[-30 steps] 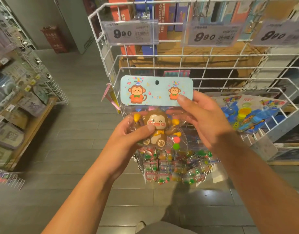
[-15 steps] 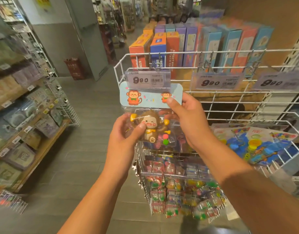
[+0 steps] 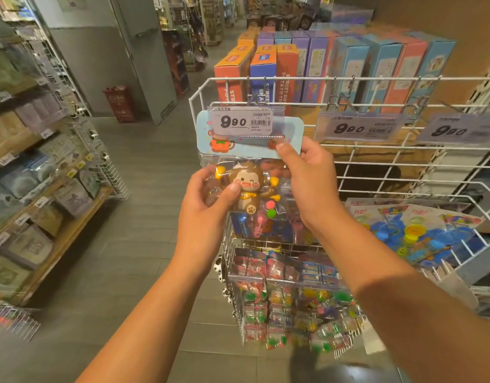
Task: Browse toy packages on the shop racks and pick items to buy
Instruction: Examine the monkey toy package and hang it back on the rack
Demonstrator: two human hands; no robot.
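Both hands pinch the monkey toy package (image 3: 249,172), left hand (image 3: 207,200) low, right hand (image 3: 307,178) at its card; next, slot the card onto the hook behind the price tag (image 3: 242,121).

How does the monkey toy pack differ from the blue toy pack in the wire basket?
The monkey toy pack is upright, held by the left hand and right hand; the blue toy pack lies flat in the wire basket, untouched. The first holds a brown figure, the second blue and yellow parts. Both are clear packs.
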